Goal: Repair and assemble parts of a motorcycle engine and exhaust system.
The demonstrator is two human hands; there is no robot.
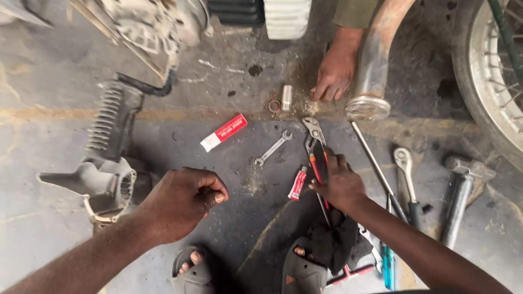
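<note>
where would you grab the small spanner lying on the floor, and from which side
Grip the small spanner at the middle of its thin shaft, coming straight down from above. It lies flat on the floor, slanting from lower left to upper right, with bare ground on both sides, so fingers can pinch across the shaft. The heads at each end are wider.

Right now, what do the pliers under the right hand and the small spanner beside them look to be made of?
The pliers look like bare steel at the head, dull grey and scuffed, with red handle sleeves, probably plastic or rubber; the right hand rests on those handles. The spanner looks like one piece of plated or polished steel, pale grey with a slight shine, lying on the concrete floor.
</note>
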